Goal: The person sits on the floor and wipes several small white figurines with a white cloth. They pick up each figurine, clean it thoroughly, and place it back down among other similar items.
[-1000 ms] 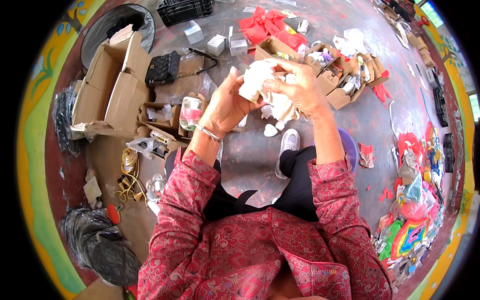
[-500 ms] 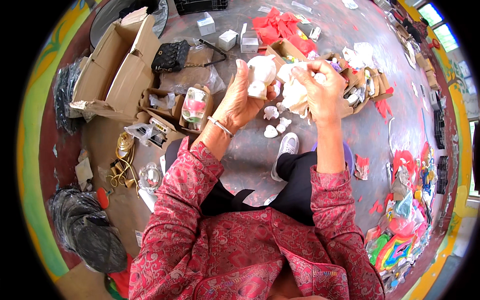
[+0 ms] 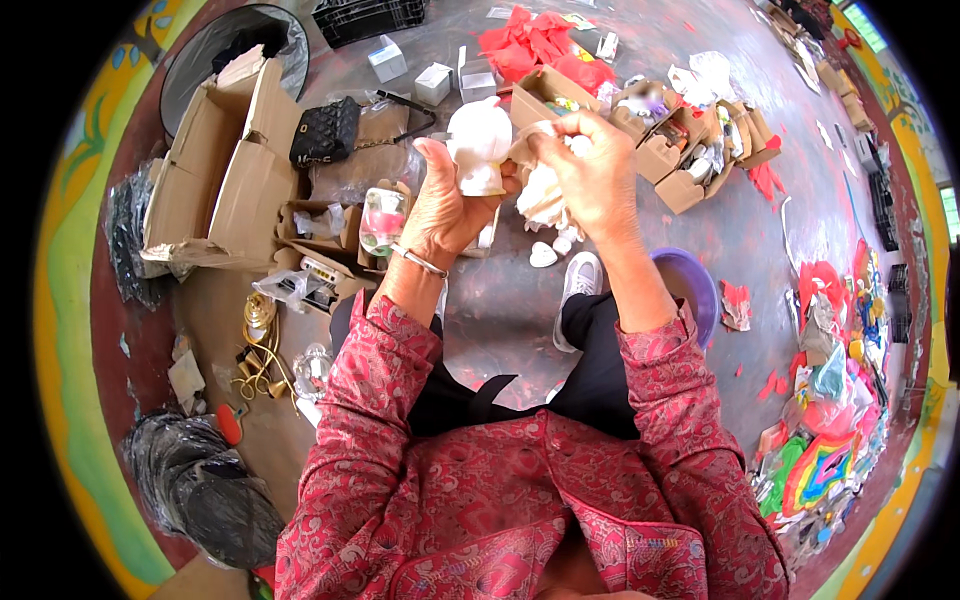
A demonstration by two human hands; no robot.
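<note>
Upright in my left hand (image 3: 440,205) is a white, round-headed figurine (image 3: 480,143), with my thumb beside it and the fingers around its lower part. My right hand (image 3: 597,175) pinches a crumpled cream cloth (image 3: 543,192) close to the figurine's right side. The cloth hangs down below my fingers, and its contact with the figurine is hard to make out. Below the cloth, small white figurines (image 3: 543,255) lie on the floor between my feet, partly covered from view.
Opened cardboard boxes (image 3: 686,190) of small goods stand ahead right. At left are a large carton (image 3: 215,165), a black handbag (image 3: 328,132) and gold-coloured cord (image 3: 262,350). A purple tub (image 3: 690,285) sits by my right leg. Colourful scraps (image 3: 820,440) pile up at far right.
The whole view has shifted, showing more of the purple tub. Both hands appear farther left, still holding the figurine and cloth. Some small white figurines are now hidden behind my hands and the cloth.
</note>
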